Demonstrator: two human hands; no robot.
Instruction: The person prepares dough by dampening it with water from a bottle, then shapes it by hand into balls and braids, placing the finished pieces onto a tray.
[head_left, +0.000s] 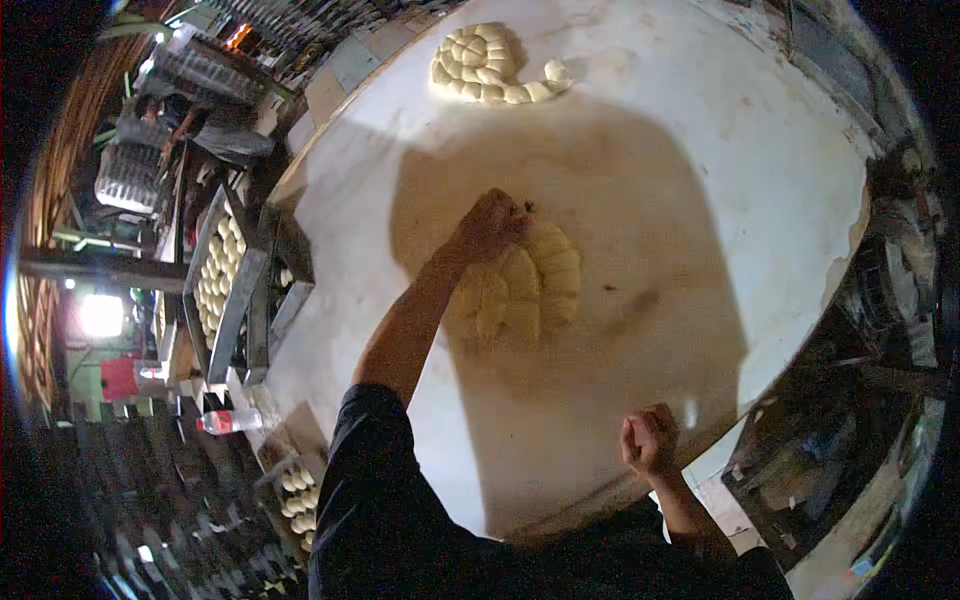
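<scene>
My left hand (490,226) reaches across the table with its fingers closed, at the upper left edge of a cluster of pale dough pieces (520,290). The pieces lie pressed together in curved rows, in my shadow. What the left fingers grip, if anything, is hidden beneath them. Near the table's front edge my right hand (650,440) is curled into a fist, apart from the dough; nothing shows in it. At the far side a second group of dough pieces (475,62) lies coiled, its tail curving to the right.
The large pale table (800,180) has a curved edge. Left of it stands a metal tray (240,285) of round dough pieces. A plastic bottle (230,421) with a red cap lies nearby, and more dough balls (300,500) sit lower down. A person (215,135) is at the far left.
</scene>
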